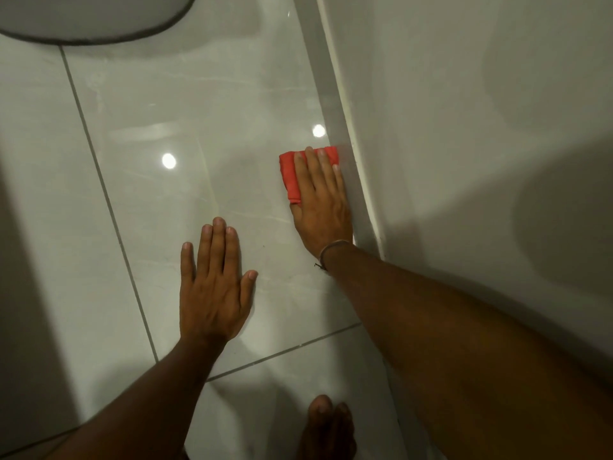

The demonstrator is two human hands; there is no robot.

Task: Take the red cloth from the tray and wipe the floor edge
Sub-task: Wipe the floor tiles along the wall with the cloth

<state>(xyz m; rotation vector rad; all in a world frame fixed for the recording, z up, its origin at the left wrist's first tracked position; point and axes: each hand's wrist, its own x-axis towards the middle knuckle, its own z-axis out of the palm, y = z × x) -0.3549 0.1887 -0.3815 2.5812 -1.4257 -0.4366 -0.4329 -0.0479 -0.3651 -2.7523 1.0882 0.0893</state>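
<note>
The folded red cloth (289,174) lies flat on the glossy grey floor tile, right beside the floor edge (345,154) where the skirting meets the wall. My right hand (320,200) presses down on the cloth with fingers stretched forward, covering most of it; a thin bracelet circles the wrist. My left hand (214,287) rests palm-down on the tile to the left and nearer me, fingers spread, holding nothing. No tray is in view.
A pale wall (464,127) rises on the right. A round grey-rimmed object (99,34) sits at the top left. Dark grout lines (109,200) cross the tiles. My bare toes (326,423) show at the bottom.
</note>
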